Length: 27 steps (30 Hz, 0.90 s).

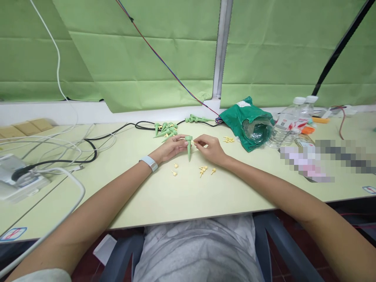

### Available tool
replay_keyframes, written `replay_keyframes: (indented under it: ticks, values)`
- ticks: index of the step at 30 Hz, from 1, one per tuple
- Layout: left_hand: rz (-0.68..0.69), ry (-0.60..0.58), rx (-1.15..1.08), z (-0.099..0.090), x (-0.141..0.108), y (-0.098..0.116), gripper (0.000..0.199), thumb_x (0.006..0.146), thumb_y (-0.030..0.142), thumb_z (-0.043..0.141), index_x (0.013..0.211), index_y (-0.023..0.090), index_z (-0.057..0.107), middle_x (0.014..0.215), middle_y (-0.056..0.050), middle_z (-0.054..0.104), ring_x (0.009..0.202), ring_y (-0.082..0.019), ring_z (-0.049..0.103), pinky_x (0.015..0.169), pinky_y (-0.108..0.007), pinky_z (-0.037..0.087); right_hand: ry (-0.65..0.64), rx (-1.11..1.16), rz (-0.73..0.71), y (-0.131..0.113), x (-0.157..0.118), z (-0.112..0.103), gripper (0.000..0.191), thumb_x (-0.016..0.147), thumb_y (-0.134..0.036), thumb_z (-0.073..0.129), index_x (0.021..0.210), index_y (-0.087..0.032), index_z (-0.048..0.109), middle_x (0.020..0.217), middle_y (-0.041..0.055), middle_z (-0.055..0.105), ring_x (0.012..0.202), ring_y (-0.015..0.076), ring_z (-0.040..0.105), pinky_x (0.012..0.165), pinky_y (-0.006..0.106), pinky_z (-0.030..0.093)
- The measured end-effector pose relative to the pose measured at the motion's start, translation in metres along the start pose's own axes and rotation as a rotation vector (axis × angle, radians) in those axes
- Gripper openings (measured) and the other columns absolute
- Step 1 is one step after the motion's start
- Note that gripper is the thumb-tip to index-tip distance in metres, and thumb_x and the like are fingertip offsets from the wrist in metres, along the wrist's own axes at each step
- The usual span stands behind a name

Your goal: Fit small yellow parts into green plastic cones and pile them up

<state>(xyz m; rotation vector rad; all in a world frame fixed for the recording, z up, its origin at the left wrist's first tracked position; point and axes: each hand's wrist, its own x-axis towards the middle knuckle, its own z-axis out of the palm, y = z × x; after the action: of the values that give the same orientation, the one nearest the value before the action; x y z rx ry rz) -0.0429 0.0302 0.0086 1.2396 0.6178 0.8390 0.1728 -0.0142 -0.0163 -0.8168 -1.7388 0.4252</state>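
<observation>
My left hand (174,147), with a pale band on its wrist, grips a green plant-watering spike (189,148) at its wide upper part. The spike's tip points down towards the table. Close to the spike's right side, my right hand (210,148) is closed in a pinch. A small pale-yellow bit shows at those fingertips, probably one of the yellow pegs. On the table below lie several yellow pegs (203,170), a single peg (213,171) to their right and two yellow pieces (174,172) to the left. More green spikes (166,130) are heaped behind my left hand.
Further green pieces (196,118) lie at the back beside a black cable (122,127). More yellow pegs (228,139) rest near an opened green plastic bag (248,123). Clear bottles (289,121) stand right of it. A power strip (25,182) and white cables occupy the left.
</observation>
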Motion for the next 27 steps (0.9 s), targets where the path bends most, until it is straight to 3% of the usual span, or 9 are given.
replay_keyframes:
  ticks: [5, 7, 12, 13, 18, 20, 24, 25, 27]
  values:
    - [0.087, 0.043, 0.034, 0.008, -0.001, 0.003, 0.039, 0.068, 0.016, 0.091, 0.104, 0.016, 0.075, 0.089, -0.004, 0.075, 0.087, -0.016, 0.071, 0.09, -0.033, 0.057, -0.012, 0.379, 0.353, 0.001, 0.006, 0.003, 0.031, 0.077, -0.046, 0.081, 0.085, -0.018, 0.068, 0.071, 0.0037, 0.072, 0.063, 0.0191, 0.069, 0.065, 0.035, 0.061]
    - [0.065, 0.035, 0.052, 0.008, -0.001, 0.004, 0.04, 0.067, 0.017, 0.092, 0.103, 0.015, 0.074, 0.088, -0.004, 0.074, 0.086, -0.016, 0.071, 0.089, -0.033, 0.057, -0.011, 0.35, 0.322, 0.001, 0.004, 0.001, 0.03, 0.077, -0.045, 0.081, 0.084, -0.019, 0.068, 0.071, 0.0033, 0.072, 0.064, 0.0189, 0.069, 0.065, 0.034, 0.061]
    - [-0.021, -0.014, 0.083, 0.005, -0.003, 0.005, 0.04, 0.068, 0.02, 0.092, 0.104, 0.016, 0.073, 0.089, -0.004, 0.075, 0.085, -0.016, 0.071, 0.087, -0.032, 0.057, -0.053, 0.046, -0.008, -0.002, -0.005, -0.008, 0.014, 0.087, -0.035, 0.073, 0.085, -0.021, 0.074, 0.083, 0.0062, 0.075, 0.079, 0.0194, 0.069, 0.078, 0.036, 0.058]
    - [-0.011, -0.018, 0.093, 0.005, -0.004, 0.005, 0.041, 0.068, 0.02, 0.092, 0.104, 0.016, 0.073, 0.089, -0.005, 0.075, 0.086, -0.016, 0.071, 0.088, -0.033, 0.057, -0.05, 0.074, 0.022, -0.003, -0.005, -0.008, 0.015, 0.086, -0.036, 0.075, 0.084, -0.021, 0.075, 0.082, 0.0064, 0.075, 0.078, 0.0197, 0.069, 0.077, 0.036, 0.058]
    - [0.074, -0.012, 0.112, 0.006, -0.003, 0.002, 0.041, 0.068, 0.021, 0.093, 0.103, 0.017, 0.072, 0.084, -0.004, 0.075, 0.086, -0.017, 0.073, 0.091, -0.036, 0.057, -0.034, 0.474, 0.434, -0.005, -0.001, -0.002, 0.038, 0.067, -0.049, 0.089, 0.079, -0.018, 0.071, 0.07, 0.0057, 0.074, 0.063, 0.0196, 0.069, 0.063, 0.035, 0.061]
    - [0.053, -0.004, 0.1, 0.006, -0.003, 0.002, 0.04, 0.067, 0.021, 0.093, 0.1, 0.016, 0.071, 0.086, -0.005, 0.076, 0.085, -0.018, 0.073, 0.09, -0.036, 0.057, -0.031, 0.44, 0.398, -0.006, -0.001, -0.002, 0.035, 0.07, -0.048, 0.087, 0.078, -0.018, 0.069, 0.07, 0.0054, 0.073, 0.064, 0.0194, 0.069, 0.064, 0.035, 0.061]
    - [-0.03, -0.003, 0.071, 0.007, -0.003, 0.003, 0.036, 0.065, 0.02, 0.094, 0.091, 0.015, 0.069, 0.085, -0.005, 0.076, 0.083, -0.018, 0.074, 0.088, -0.035, 0.058, -0.068, 0.104, 0.078, -0.006, -0.005, -0.007, 0.016, 0.083, -0.035, 0.076, 0.081, -0.02, 0.073, 0.081, 0.006, 0.075, 0.077, 0.02, 0.07, 0.077, 0.037, 0.06]
    - [-0.031, -0.004, 0.069, 0.007, -0.003, 0.003, 0.036, 0.065, 0.02, 0.094, 0.09, 0.015, 0.068, 0.084, -0.005, 0.076, 0.083, -0.018, 0.074, 0.088, -0.035, 0.058, -0.073, 0.089, 0.063, -0.005, -0.005, -0.007, 0.014, 0.083, -0.034, 0.075, 0.081, -0.02, 0.073, 0.082, 0.0061, 0.075, 0.078, 0.0201, 0.07, 0.078, 0.037, 0.06]
    - [-0.013, -0.002, 0.071, 0.007, -0.003, 0.002, 0.037, 0.064, 0.02, 0.094, 0.089, 0.015, 0.067, 0.083, -0.006, 0.077, 0.082, -0.018, 0.074, 0.087, -0.035, 0.058, -0.067, 0.206, 0.18, -0.003, -0.004, -0.005, 0.019, 0.08, -0.037, 0.078, 0.08, -0.019, 0.072, 0.075, 0.0054, 0.074, 0.072, 0.0202, 0.071, 0.073, 0.037, 0.061]
